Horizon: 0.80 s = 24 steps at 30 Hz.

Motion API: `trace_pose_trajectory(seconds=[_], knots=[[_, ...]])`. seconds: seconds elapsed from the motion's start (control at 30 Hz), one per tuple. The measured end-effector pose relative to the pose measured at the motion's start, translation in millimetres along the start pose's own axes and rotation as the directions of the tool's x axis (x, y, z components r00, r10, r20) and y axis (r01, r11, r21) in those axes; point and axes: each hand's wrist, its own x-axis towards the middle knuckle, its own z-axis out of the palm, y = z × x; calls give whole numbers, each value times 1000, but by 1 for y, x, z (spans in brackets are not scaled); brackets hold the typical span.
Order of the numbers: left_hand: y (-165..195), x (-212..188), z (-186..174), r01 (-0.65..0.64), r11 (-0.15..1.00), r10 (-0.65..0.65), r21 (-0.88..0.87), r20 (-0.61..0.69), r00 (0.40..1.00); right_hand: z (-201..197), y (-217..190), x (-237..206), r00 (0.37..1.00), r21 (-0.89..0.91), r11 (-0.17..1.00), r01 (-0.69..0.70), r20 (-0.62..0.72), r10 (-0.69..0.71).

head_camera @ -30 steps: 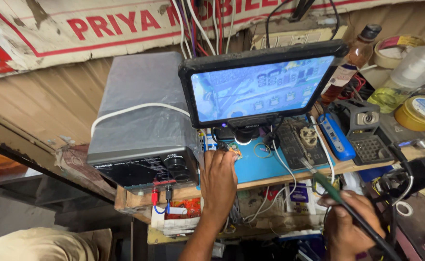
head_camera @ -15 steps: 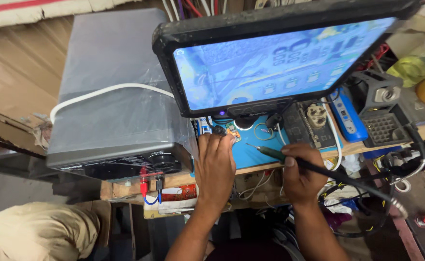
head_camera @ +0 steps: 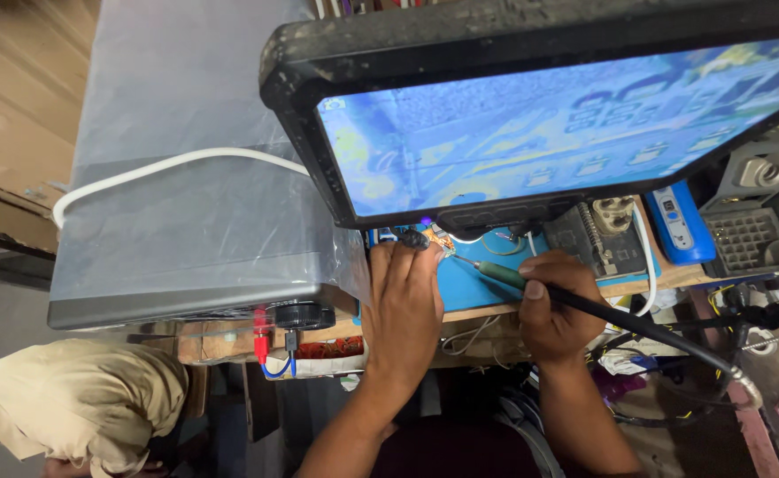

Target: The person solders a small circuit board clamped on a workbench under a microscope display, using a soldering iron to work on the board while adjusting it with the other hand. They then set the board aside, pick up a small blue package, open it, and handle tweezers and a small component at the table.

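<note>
My left hand lies flat on the blue work mat, its fingertips pressing down a small circuit board just under the monitor's lower edge. My right hand grips a soldering iron with a green barrel and black handle. Its metal tip points left and reaches the board beside my left fingertips. A thick black cable runs from the handle off to the right. The large black-framed monitor overhead shows a magnified blue picture and hides the far part of the mat.
A grey box wrapped in plastic film with a white cable over it fills the left. Red and black plugs hang from its front. A blue handheld device, a grey tool holder and tangled wires sit right. Beige cloth lies lower left.
The view has closed in on the bench. My right hand brought the soldering iron up and left from the bench's lower right until its tip reached the board; my left hand stayed on the mat.
</note>
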Motion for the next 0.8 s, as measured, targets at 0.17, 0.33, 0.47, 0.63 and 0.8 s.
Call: trace_pose_trajectory(seconds=[0.17, 0.33, 0.47, 0.63, 0.8], knots=[[0, 0, -1, -10, 1000, 10, 16, 21, 1000, 1, -2, 3, 1000, 31, 1000, 6, 12, -6], [0, 0, -2, -1, 1000, 0, 18, 41, 999, 2, -3, 4, 999, 26, 999, -19, 41, 18], [-1, -1, -1, 15, 1000, -16, 16, 50, 999, 3, -3, 3, 999, 33, 999, -21, 47, 19], [-1, -2, -2, -11, 1000, 11, 7, 27, 1000, 3, -3, 5, 998, 35, 999, -29, 52, 27], [1, 1, -3, 5, 1000, -5, -2, 8, 1000, 3, -2, 7, 999, 55, 998, -32, 44, 30]])
